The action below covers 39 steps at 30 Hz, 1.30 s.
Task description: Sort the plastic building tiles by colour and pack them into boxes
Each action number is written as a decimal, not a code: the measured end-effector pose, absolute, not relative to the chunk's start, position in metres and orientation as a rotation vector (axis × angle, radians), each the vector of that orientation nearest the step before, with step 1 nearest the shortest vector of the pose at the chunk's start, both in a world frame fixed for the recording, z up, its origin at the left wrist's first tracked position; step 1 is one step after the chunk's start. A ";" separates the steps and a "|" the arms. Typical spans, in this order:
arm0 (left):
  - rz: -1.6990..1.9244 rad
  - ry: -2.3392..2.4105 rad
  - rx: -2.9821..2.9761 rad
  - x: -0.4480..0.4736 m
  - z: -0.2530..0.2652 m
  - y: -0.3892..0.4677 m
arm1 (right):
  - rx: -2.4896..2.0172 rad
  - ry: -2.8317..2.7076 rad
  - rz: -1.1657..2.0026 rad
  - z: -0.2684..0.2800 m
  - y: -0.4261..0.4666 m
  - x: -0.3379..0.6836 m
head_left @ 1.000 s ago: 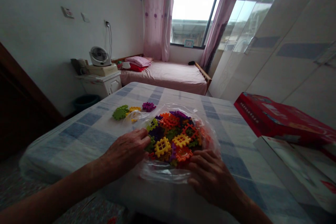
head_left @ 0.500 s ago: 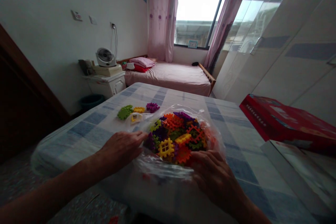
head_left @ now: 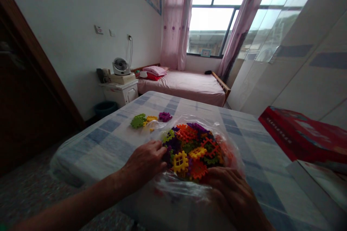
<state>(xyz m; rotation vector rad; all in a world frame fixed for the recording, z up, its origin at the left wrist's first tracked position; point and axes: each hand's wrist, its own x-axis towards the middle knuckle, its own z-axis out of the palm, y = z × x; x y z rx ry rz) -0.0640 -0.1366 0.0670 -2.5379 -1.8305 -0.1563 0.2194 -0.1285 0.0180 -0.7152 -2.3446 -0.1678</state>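
A clear plastic bag (head_left: 184, 188) lies open on the table, full of toothed plastic building pieces in orange, yellow, purple and green. At its left rim, my left hand (head_left: 148, 158) is closed with the fingers curled on the plastic. My right hand (head_left: 230, 187) grips the near right rim, its fingertips beside an orange piece (head_left: 198, 169). A yellow window-shaped piece (head_left: 180, 162) sits near the bag's front. Beyond the bag, to the left, lie a green piece (head_left: 138, 120), yellow pieces (head_left: 151, 118) and a purple piece (head_left: 165, 116).
The table (head_left: 105, 133) has a blue-and-white checked cover under plastic. On the right are a red box (head_left: 306, 133) and a white box (head_left: 311, 184). Behind stand a pink bed (head_left: 187, 85) and a white cabinet with a fan (head_left: 120, 66). A bin (head_left: 105, 108) is on the floor.
The view has tilted up and turned slightly left, so everything sits lower and further right. Both hands stay at the bag's rim, and the pieces look the same.
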 end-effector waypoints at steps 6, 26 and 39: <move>-0.199 -1.694 -2.669 -0.068 0.071 -0.139 | -0.693 -2.343 -0.187 0.021 -0.128 0.220; -0.418 -1.641 -2.723 -0.079 0.069 -0.149 | -0.704 -2.329 -0.180 0.034 -0.131 0.214; -0.574 -1.644 -2.705 -0.063 0.051 -0.124 | -0.710 -2.357 -0.125 0.026 -0.131 0.216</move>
